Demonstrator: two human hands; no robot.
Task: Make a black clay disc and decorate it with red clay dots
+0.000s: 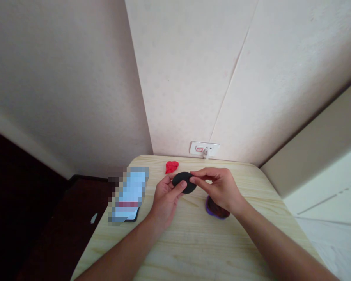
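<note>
Both my hands hold a flat black round disc (pixel 183 181) just above a light wooden table (pixel 193 242). My left hand (pixel 165 199) grips its left edge, thumb on top and fingers curled behind. My right hand (pixel 219 187) pinches its right edge between thumb and fingers. Below my right hand a purple round container (pixel 215 210) with a dark inside rests on the table, partly hidden by the hand. A small crumpled red piece (pixel 171 166) lies on the table behind the disc.
A phone (pixel 128 195) with a blurred screen lies at the table's left edge. A white wall socket (pixel 204 148) with a plug sits on the wall behind the table. Dark furniture stands to the left, a pale surface to the right.
</note>
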